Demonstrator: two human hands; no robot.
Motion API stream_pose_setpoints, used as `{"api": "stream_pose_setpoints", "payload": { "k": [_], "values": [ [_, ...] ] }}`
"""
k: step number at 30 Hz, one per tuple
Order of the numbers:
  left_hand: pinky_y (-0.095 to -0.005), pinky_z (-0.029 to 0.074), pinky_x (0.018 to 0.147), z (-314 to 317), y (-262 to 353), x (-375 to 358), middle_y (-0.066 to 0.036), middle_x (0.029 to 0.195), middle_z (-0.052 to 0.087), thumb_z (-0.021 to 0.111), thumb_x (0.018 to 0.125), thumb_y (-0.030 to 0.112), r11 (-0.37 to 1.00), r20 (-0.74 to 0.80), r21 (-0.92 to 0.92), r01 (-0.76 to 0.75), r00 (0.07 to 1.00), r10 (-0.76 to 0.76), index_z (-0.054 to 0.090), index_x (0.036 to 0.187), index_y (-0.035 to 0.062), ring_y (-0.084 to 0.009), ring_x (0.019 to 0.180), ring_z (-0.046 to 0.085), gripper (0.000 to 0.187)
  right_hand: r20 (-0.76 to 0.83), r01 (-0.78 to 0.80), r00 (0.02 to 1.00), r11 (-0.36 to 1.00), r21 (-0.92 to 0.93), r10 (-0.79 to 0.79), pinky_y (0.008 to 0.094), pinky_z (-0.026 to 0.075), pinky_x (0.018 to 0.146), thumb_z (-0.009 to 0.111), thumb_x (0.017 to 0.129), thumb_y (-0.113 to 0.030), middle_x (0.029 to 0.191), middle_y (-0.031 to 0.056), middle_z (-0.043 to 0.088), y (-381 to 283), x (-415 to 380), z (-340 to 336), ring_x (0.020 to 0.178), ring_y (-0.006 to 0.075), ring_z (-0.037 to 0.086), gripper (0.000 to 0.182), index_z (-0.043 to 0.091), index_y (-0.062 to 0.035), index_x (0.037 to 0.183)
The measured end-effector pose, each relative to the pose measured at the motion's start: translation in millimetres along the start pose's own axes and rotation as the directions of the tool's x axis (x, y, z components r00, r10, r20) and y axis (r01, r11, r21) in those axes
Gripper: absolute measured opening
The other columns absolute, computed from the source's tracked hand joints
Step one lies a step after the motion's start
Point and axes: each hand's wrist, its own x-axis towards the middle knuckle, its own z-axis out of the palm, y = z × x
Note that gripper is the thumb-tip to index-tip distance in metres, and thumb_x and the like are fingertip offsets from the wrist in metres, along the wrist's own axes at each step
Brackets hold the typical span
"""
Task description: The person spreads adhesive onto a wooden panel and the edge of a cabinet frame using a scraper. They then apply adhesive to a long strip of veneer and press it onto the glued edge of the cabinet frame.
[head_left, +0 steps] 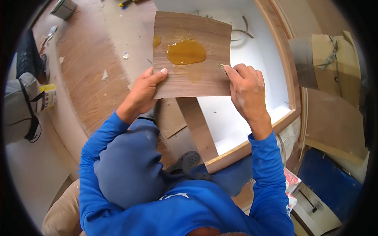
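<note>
A square wood-grain laminate sheet (pixel 173 84) is raised in front of me, over a wooden-edged box. My left hand (pixel 146 88) grips its lower left edge, with the thumb on the top face. An amber puddle of glue (pixel 186 52) lies near the sheet's middle, and a smaller glue blob (pixel 156 40) sits at its left edge. At the right edge, my right hand (pixel 246 84) is closed in a pinch around a small thin stick (pixel 221 66). The stick's glue-smeared tip points left over the sheet; most of it is hidden in the fingers.
The box (pixel 252 59) has a white inside with a dark curved strip (pixel 246 31) in it. A bucket (pixel 63 8) and a brush (pixel 51 32) are on the floor at upper left. A bag (pixel 17 108) stands at left, and a taped cardboard piece (pixel 334 59) at right.
</note>
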Motion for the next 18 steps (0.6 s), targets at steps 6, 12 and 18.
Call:
{"api": "stream_pose_setpoints", "payload": {
  "k": [6,12,18],
  "values": [
    [-0.0357,0.05,0.098,-24.3,-3.9,0.6,-0.011,0.126,0.062,0.058,0.103,0.021,0.999,-0.096,-0.015,-0.038,0.995,0.037,0.045,0.139,0.0012,-0.0186,0.114,0.06,0.043,-0.063,0.091,0.994,0.996,-0.017,-0.092,0.0383,0.042,0.083,0.063,0.085,-0.007,0.088,0.0035,0.06,-27.5,33.7,35.0,0.085,0.0222,0.058,0.019,0.07,-0.0077,0.103],
    [-0.0353,0.05,0.097,-37.1,-10.3,6.4,-0.01,0.125,0.062,0.058,0.102,0.021,0.997,-0.106,-0.068,-0.034,0.994,0.027,0.046,0.138,0.0017,-0.0182,0.113,0.06,0.042,0.024,0.089,0.996,0.991,-0.103,-0.086,0.0378,0.042,0.084,0.061,0.089,-0.008,0.09,0.0031,0.06,-37.1,50.9,63.9,0.086,0.0215,0.06,0.022,0.072,-0.0099,0.108],
    [-0.0347,0.051,0.097,-42.8,-14.0,5.6,-0.01,0.123,0.063,0.058,0.102,0.021,0.997,-0.112,-0.079,-0.002,0.994,-0.007,0.049,0.133,0.0018,-0.0173,0.11,0.061,0.037,-0.004,0.104,0.995,0.991,-0.078,-0.105,0.0388,0.043,0.082,0.063,0.083,-0.007,0.088,0.0039,0.06,-41.8,46.5,80.9,0.088,0.023,0.06,0.013,0.069,-0.0091,0.095]
  ]
}}
